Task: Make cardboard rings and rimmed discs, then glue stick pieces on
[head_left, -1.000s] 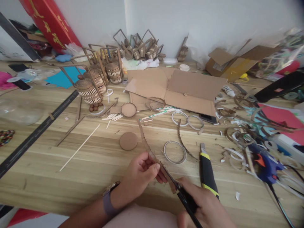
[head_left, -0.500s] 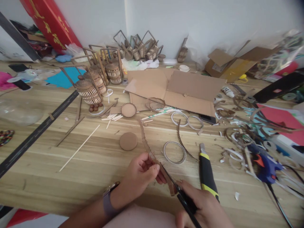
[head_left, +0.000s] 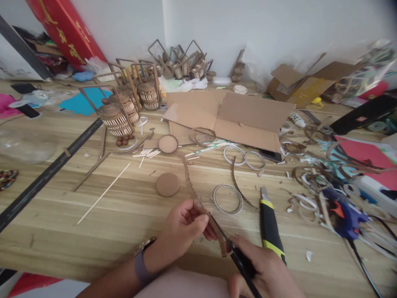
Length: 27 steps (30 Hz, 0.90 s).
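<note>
My left hand (head_left: 189, 223) pinches a long, curved cardboard strip (head_left: 190, 186) with a notched edge. The strip runs from the tabletop, through my fingers, to a loose end near my right hand (head_left: 260, 265). That hand is closed on black-handled scissors (head_left: 245, 265), whose blades lie along the strip's right edge by my left fingertips. Beyond my left hand lies a round cardboard disc (head_left: 167, 184). A roll of tape (head_left: 228, 199) and a second notched strip (head_left: 238, 182) lie farther right. A black and yellow utility knife (head_left: 270, 227) rests beside my right hand.
Small lidded baskets with tall handles (head_left: 114, 118) stand at the back left. Cardboard sheets (head_left: 248, 116) cover the back middle. At right, a blue glue gun (head_left: 344, 215) with its cord lies among paper scraps. A thin stick (head_left: 104, 193) lies on the left.
Almost nothing differs. Both hands keep their places on the strip and the scissors, and the loose end of the strip has shifted very slightly.
</note>
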{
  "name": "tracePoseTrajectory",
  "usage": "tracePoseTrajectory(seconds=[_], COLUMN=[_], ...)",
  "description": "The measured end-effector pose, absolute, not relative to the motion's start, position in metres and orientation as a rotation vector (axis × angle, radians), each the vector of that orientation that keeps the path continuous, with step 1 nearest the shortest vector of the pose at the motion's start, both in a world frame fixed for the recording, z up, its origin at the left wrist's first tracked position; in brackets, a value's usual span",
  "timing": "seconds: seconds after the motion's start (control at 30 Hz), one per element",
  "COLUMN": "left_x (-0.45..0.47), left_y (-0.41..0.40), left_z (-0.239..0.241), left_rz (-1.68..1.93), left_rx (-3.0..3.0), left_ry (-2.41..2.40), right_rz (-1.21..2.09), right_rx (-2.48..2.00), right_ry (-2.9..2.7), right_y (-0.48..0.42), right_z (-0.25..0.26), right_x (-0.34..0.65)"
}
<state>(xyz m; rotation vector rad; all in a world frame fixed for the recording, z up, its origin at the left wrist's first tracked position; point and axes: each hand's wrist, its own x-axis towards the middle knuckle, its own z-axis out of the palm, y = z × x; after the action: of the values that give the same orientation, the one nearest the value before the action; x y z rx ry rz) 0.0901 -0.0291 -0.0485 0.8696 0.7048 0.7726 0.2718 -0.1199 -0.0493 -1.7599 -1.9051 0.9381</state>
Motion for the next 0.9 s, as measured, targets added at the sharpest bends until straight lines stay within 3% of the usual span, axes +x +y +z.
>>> tracePoseTrajectory(seconds=[0.53,0.9], left_x=[0.092,0.092], left_y=[-0.035,-0.036], left_z=[-0.054,-0.053], left_rz=[0.682,0.694], left_rx=[0.914,0.931], left_ry=[0.679,0.697], right_rz=[1.204,1.063], right_rx=[-1.697,-1.687], right_ry=[-1.838,-1.882], right_y=[-0.111,-0.120], right_z=[-0.031,-0.052], right_x=[0.268,0.268])
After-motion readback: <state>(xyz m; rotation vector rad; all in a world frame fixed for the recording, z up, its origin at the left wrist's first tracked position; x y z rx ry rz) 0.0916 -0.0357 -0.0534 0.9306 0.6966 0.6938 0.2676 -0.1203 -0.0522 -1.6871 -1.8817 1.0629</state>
